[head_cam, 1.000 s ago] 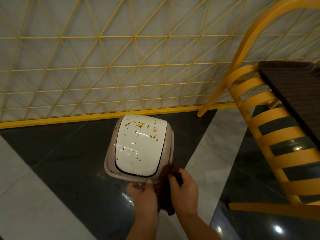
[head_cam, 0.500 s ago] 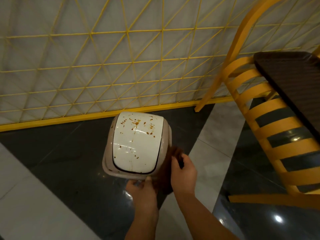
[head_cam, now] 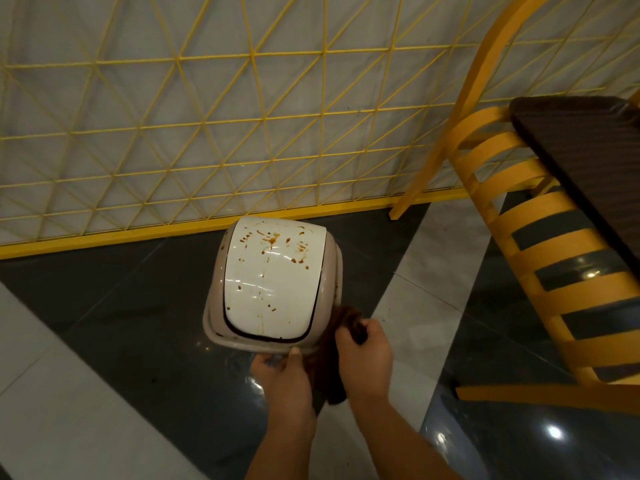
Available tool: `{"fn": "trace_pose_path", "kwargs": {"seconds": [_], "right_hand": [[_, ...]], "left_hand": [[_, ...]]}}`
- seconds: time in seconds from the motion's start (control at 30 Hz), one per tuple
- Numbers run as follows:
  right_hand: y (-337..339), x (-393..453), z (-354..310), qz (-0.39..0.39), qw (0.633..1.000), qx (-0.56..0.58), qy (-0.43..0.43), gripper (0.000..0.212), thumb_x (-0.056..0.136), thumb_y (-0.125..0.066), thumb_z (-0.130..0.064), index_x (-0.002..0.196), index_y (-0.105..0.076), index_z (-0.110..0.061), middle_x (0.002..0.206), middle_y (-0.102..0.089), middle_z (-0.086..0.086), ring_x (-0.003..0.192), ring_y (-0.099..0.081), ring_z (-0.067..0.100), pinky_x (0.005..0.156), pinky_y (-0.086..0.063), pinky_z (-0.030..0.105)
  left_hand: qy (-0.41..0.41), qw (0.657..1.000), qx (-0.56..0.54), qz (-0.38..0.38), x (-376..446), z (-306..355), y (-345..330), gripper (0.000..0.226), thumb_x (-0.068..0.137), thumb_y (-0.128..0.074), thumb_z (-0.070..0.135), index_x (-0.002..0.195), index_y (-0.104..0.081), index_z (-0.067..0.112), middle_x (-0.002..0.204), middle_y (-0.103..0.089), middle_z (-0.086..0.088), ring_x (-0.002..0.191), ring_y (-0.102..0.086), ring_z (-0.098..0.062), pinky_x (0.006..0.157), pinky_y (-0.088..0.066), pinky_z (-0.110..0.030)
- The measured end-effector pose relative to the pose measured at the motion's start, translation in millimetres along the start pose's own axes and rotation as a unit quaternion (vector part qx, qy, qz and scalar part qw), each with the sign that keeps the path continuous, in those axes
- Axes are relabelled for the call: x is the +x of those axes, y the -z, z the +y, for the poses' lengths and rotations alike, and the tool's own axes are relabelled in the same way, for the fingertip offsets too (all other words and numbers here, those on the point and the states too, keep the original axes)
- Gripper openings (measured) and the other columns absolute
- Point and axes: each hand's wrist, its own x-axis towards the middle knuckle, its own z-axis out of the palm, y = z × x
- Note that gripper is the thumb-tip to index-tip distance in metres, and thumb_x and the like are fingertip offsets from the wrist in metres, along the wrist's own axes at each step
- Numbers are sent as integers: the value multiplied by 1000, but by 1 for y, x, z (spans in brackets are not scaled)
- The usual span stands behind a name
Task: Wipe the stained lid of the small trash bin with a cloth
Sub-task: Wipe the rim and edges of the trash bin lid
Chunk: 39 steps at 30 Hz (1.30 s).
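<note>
A small beige trash bin (head_cam: 335, 271) stands on the dark floor, seen from above. Its white swing lid (head_cam: 273, 278) carries brown stains, thickest at the far end, with a few drips toward me. My left hand (head_cam: 282, 379) grips the bin's near rim, thumb on top. My right hand (head_cam: 363, 358) holds a dark brown cloth (head_cam: 341, 341) bunched at the bin's near right corner; part of the cloth hangs down between my hands.
A yellow wire lattice fence (head_cam: 207, 133) on a yellow base rail runs just behind the bin. A yellow slatted chair (head_cam: 519, 244) and a dark table top (head_cam: 585, 157) stand to the right. The floor has glossy dark and pale tiles.
My right hand has lifted the cloth from below the bin's front edge up to its near right corner. The left hand stays on the rim.
</note>
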Motion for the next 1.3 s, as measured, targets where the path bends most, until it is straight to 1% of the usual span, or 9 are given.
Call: {"fn": "trace_pose_path", "kwargs": {"seconds": [0.17,0.3,0.43,0.57,0.67,0.83,1.07,1.2,1.3], "right_hand": [[-1,-10,3,-12,1000,-9,8,8,81,-65,-16,77,-59,-20,71,-63,-2,68,-60,12,57,-44,23],[0,24,-20,4,999,-32,-6,4,85,-61,-20,84,-58,-23,74,-61,-4,69,-59,11,55,-43,23],[-4,4,-6,17,1000,-15,-5,2,87,-61,-21,87,-59,-20,76,-62,-4,72,-60,12,61,-47,25],[-10,-24,18,4,1000,6,-21,9,81,-67,-19,79,-58,-19,74,-64,-1,70,-61,14,65,-52,32],[-15,-31,21,-15,999,-1,-37,12,78,-69,-19,76,-57,-18,72,-64,0,69,-61,16,67,-53,34],[-13,-28,14,-54,996,-15,-65,12,77,-69,-22,78,-58,-18,75,-65,1,71,-62,15,68,-54,35],[-3,12,-14,4,990,92,-110,7,84,-63,-18,83,-56,-18,82,-63,7,76,-61,21,65,-52,32],[-3,37,-27,2,995,41,-89,8,87,-61,-26,85,-53,-27,85,-61,1,77,-60,15,70,-49,30],[-3,20,-12,9,999,17,-44,6,88,-61,-24,88,-56,-20,80,-61,0,73,-58,15,58,-42,23]], "left_hand": [[-9,1000,16,-1,2,3,-4,36,89,-59,2,89,-45,35,112,-61,-10,105,-62,-30,96,-49,-51],[-21,1000,7,-16,3,-2,-1,37,87,-63,1,100,-51,33,113,-64,-7,105,-64,-26,93,-51,-49],[-20,999,24,-37,6,-4,3,33,89,-60,2,120,-52,14,119,-64,-13,106,-64,-26,94,-52,-49],[10,999,32,-9,6,1,1,27,92,-57,5,98,-47,29,112,-62,-8,104,-62,-29,96,-49,-50],[13,999,50,-13,4,2,5,27,92,-57,5,92,-45,29,106,-62,-8,102,-62,-28,97,-49,-48],[18,998,59,-9,2,4,4,26,91,-58,3,101,-43,23,102,-60,-6,105,-60,-30,99,-47,-49],[0,999,35,-24,0,5,2,37,91,-59,2,114,-37,21,120,-56,-10,109,-58,-26,100,-47,-47],[6,1000,-3,-28,-4,7,3,46,90,-60,-1,124,-37,21,124,-54,-10,107,-60,-25,94,-49,-39],[12,999,-33,6,-5,7,3,41,91,-58,1,125,-43,16,119,-59,-12,104,-63,-26,85,-52,-35]]}}
